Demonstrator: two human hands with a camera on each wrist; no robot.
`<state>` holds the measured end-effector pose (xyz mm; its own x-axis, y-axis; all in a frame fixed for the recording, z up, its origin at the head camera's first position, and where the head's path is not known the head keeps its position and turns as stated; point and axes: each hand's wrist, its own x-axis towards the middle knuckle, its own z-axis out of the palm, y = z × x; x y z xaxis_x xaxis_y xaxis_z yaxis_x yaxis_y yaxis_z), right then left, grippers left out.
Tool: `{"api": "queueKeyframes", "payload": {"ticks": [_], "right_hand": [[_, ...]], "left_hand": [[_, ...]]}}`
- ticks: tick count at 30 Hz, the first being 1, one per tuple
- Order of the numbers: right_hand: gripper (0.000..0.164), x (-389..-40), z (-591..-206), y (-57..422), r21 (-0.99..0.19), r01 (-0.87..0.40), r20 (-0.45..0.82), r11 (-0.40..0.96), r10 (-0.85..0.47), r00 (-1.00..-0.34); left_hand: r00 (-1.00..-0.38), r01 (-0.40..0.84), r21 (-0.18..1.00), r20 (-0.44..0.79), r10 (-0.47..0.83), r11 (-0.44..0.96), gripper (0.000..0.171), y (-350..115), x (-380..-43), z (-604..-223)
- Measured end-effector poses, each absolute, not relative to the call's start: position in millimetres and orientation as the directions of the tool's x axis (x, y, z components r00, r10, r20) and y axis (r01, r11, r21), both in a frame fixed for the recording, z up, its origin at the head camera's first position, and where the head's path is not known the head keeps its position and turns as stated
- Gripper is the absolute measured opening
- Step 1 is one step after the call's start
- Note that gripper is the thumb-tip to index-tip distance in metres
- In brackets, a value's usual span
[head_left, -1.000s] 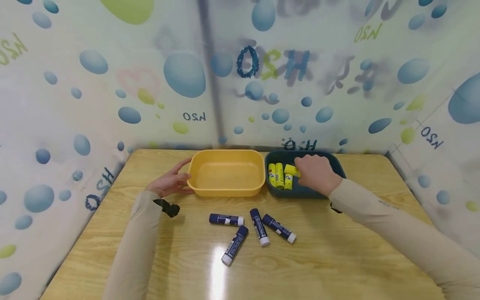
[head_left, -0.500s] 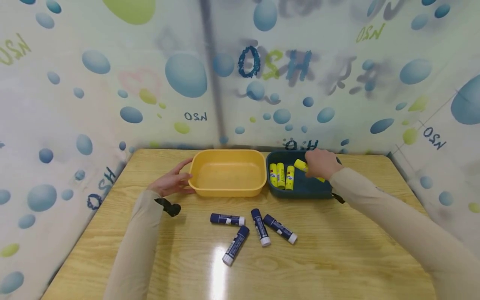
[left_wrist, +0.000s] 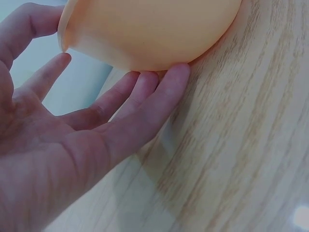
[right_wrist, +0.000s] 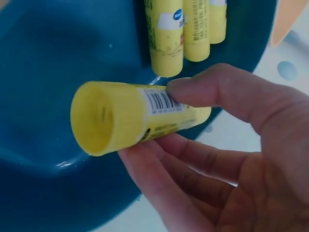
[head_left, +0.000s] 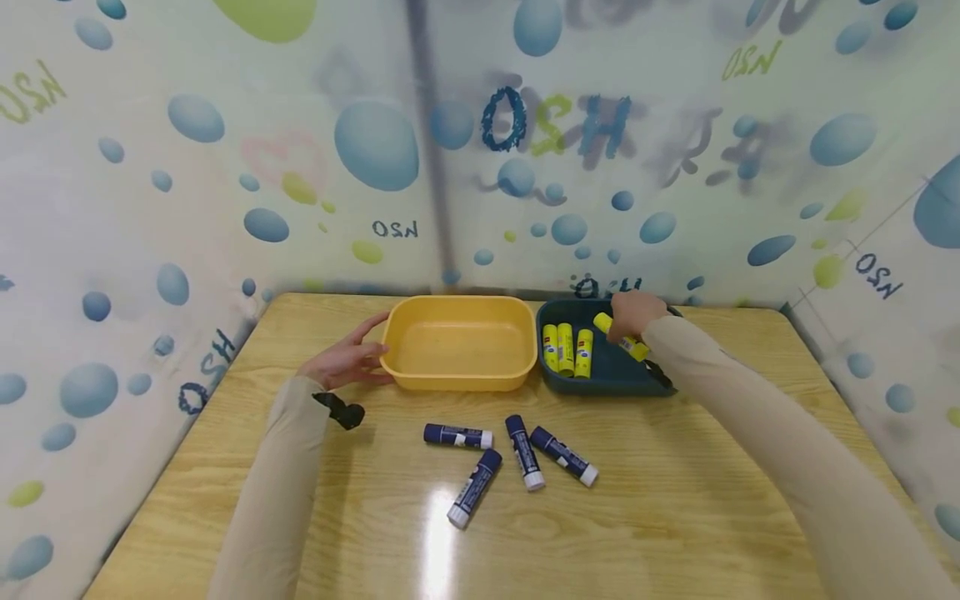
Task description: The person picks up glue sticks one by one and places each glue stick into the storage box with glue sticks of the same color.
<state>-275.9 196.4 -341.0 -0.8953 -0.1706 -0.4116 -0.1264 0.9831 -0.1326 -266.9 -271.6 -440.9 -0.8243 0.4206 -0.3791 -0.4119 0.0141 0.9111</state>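
My right hand (head_left: pixel 636 315) pinches a yellow glue stick (right_wrist: pixel 130 116) between thumb and fingers over the dark blue tray (head_left: pixel 607 386). The stick lies tilted, its hollow end facing the right wrist camera and a barcode on its side. Three more yellow glue sticks (head_left: pixel 566 350) lie side by side at that tray's left end. My left hand (head_left: pixel 345 358) rests against the left end of the yellow tray (head_left: pixel 461 383). In the left wrist view its fingers (left_wrist: pixel 154 101) reach out loosely, the tips at the tray's outer wall and rim.
Several navy glue sticks with white ends (head_left: pixel 474 489) lie on the wooden table (head_left: pixel 637 525) in front of the trays. The two trays stand side by side near the back edge. A patterned curtain (head_left: pixel 465 200) rises behind the table.
My right hand has shifted right within the dark blue tray, drawing the held yellow glue stick away from the other three. The left hand has stayed at the yellow tray.
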Motion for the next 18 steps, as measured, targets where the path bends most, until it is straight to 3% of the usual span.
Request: {"api": "queueKeyframes", "payload": {"ticks": [10,18], "right_hand": [[0.018,-294.0,-360.7,193.3,-0.075,-0.011,-0.516,0.997,-0.048,-0.856],[0.009,-301.4,-377.4,182.5,-0.053,-0.017,-0.584,0.998,-0.044,-0.811]], "left_hand": [[-0.819,-0.417,0.909,-0.375,0.434,-0.002,0.077,-272.2,-267.1,-440.0],[-0.82,-0.423,0.906,-0.379,0.429,-0.008,0.077,-272.0,-267.0,-439.3]]}}
